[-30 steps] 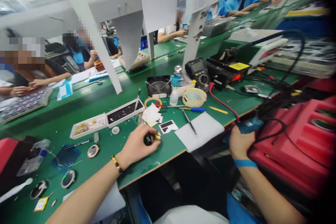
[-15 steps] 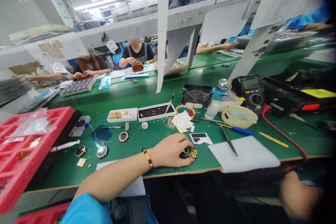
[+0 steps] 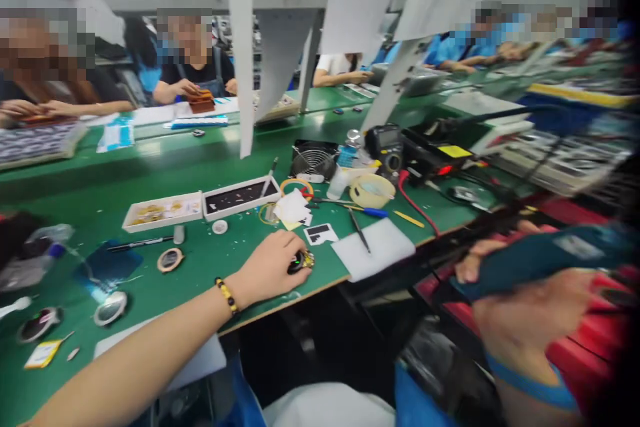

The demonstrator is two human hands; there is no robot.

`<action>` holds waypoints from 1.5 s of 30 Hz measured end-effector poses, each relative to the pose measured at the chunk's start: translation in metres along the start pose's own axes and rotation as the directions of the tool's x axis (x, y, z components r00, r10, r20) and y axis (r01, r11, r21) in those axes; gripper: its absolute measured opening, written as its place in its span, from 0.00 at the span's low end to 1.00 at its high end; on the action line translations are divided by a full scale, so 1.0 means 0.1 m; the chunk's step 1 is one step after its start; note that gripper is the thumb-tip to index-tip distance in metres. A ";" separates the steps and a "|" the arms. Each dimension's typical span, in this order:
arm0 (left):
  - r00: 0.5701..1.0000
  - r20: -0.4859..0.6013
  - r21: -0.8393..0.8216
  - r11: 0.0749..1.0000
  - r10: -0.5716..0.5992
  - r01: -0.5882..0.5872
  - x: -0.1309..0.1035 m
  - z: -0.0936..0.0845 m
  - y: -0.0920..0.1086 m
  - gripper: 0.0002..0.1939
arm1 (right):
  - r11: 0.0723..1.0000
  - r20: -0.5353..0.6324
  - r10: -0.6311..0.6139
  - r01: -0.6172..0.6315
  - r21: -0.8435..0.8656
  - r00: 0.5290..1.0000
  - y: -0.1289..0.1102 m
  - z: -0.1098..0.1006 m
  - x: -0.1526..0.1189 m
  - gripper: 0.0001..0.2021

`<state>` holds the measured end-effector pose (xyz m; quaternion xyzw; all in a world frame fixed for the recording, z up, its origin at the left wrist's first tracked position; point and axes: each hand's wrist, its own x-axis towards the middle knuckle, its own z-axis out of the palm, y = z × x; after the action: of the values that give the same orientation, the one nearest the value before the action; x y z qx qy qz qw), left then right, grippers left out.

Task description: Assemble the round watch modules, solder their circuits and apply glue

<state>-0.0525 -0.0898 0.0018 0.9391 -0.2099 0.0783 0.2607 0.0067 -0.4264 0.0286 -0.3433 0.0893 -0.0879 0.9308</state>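
Note:
On the green bench near its front edge, my left hand (image 3: pixel 270 268) is closed around a small round watch-like module (image 3: pixel 297 263). The module has a black body, a green light and yellow parts showing at its right side. At the right, over the red trays, my right hand (image 3: pixel 530 310) is wrapped around a thick dark-teal handheld tool (image 3: pixel 545 255) with a pale label. Motion blurs this tool, and its exact kind is unclear. A blue band circles my right wrist. Just beyond my left hand lies a white card with black patches (image 3: pixel 321 234).
Black tweezers (image 3: pixel 360 232) rest on a white foam sheet (image 3: pixel 383 248). Farther back stand a fan (image 3: pixel 314 159), a multimeter (image 3: pixel 389 147) and a yellow tub (image 3: pixel 373 191). Round watch parts (image 3: pixel 111 309) and two white parts trays (image 3: pixel 163 211) lie left. Co-workers sit across the bench.
The view has swung right. My right hand, earlier a blur at the lower right with no tool visible, now grips the teal tool. My left hand still holds the module on the bench.

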 end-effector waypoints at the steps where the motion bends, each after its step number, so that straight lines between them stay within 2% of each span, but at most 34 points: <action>1: 1.000 0.007 -0.008 1.000 -0.005 0.005 0.00 0.00 0.00 0.10 | 0.990 0.135 -0.050 0.067 -0.127 0.990 -0.09 0.12 -0.05 0.40; 3: 1.000 0.025 -0.020 1.000 -0.008 0.009 0.01 0.01 -0.01 0.10 | 0.956 0.333 0.010 0.089 -0.278 0.943 -0.16 0.35 -0.13 0.35; 5: 0.999 0.035 -0.026 1.000 -0.013 0.014 0.02 0.01 0.00 0.10 | 0.937 0.467 0.014 0.152 -0.315 0.884 -0.10 0.55 -0.21 0.31; 7: 0.999 0.037 -0.028 0.999 -0.014 0.015 0.02 0.01 0.00 0.09 | 0.943 0.537 -0.031 0.203 -0.264 0.843 0.06 0.72 -0.28 0.30; 10: 0.999 0.041 -0.037 0.999 -0.003 0.004 0.01 0.01 -0.01 0.10 | 0.970 0.593 -0.060 0.186 -0.154 0.803 0.38 0.94 -0.32 0.29; 14: 0.998 0.036 -0.069 0.997 0.047 -0.044 0.01 0.02 -0.02 0.10 | 0.983 0.617 -0.086 0.167 -0.075 0.782 0.72 1.12 -0.27 0.30; 21: 0.986 0.013 -0.040 0.985 0.166 -0.166 0.01 0.04 -0.01 0.08 | 0.984 0.662 -0.113 0.174 -0.027 0.741 0.95 1.17 -0.25 0.30; 29: 0.991 0.043 -0.089 0.989 0.123 -0.119 0.04 0.02 0.00 0.08 | 0.994 0.695 -0.078 0.112 -0.004 0.715 1.12 1.14 -0.26 0.30; 37: 0.993 0.061 -0.116 0.989 0.103 -0.095 0.05 0.00 0.01 0.09 | 0.998 0.718 -0.031 0.066 -0.021 0.695 1.14 1.11 -0.24 0.29; 42: 0.994 0.086 -0.152 0.987 0.060 -0.047 0.07 0.00 -0.01 0.09 | 0.992 0.754 -0.019 0.107 -0.068 0.656 1.13 1.10 -0.27 0.30; 45: 0.994 0.094 -0.157 0.987 0.052 -0.037 0.08 -0.01 -0.02 0.07 | 0.982 0.802 0.048 0.120 -0.147 0.595 1.11 1.07 -0.28 0.30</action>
<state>-0.0444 -0.0908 0.0035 0.9137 -0.2488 0.0215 0.3205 0.0151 -0.2701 0.0386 -0.4327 -0.3378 0.0657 0.8332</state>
